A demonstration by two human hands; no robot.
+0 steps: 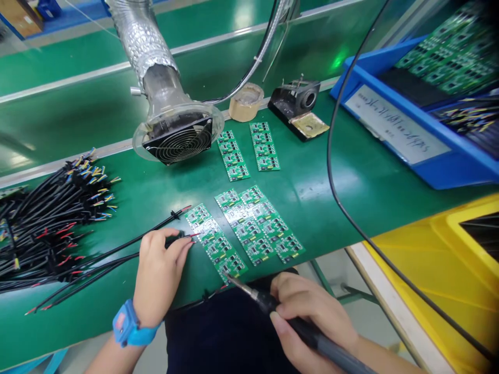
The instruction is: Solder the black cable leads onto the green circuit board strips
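Observation:
My left hand (161, 265), with a blue band at the wrist, pinches a black cable (128, 255) whose red wire end reaches the left edge of a green circuit board panel (216, 241). Another black cable (156, 226) lies just above, its red tip at the panel's top corner. In my right hand (312, 317) is a soldering iron (292, 318), fingers wrapped around its dark handle. Its metal tip is over the panel's lower end, close to a red wire there; whether it touches I cannot tell. More board panels (259, 223) lie side by side to the right.
A fume extractor with a fan grille (181, 140) hangs over the bench. Bundled black cables (58, 208) pile at left. Behind the boards stand a tape roll (246, 101) and iron stand (296, 104). A blue bin (397, 124), yellow crate (440, 259) and hanging cord (331, 171) are at right.

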